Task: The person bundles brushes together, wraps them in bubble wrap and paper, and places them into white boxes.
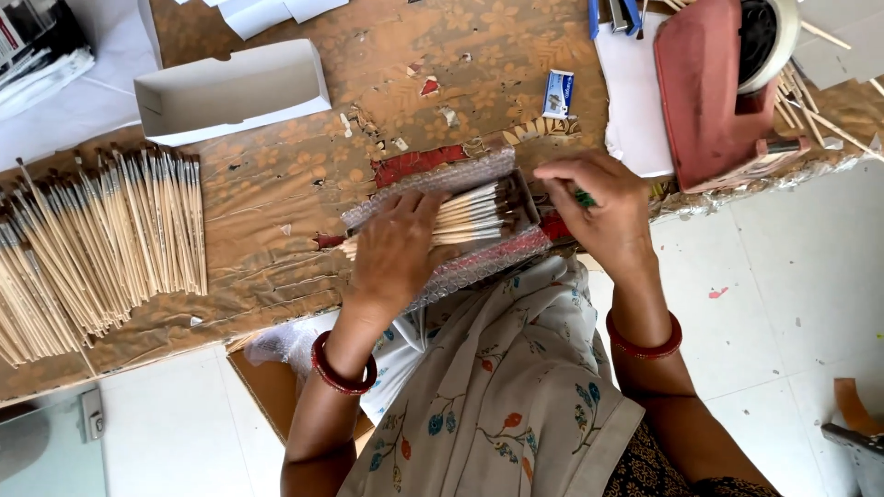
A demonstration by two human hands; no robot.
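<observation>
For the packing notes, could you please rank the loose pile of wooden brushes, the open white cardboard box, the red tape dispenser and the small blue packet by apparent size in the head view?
1. Loose pile of wooden brushes
2. Red tape dispenser and open white cardboard box: look alike, unranked
3. Small blue packet
</observation>
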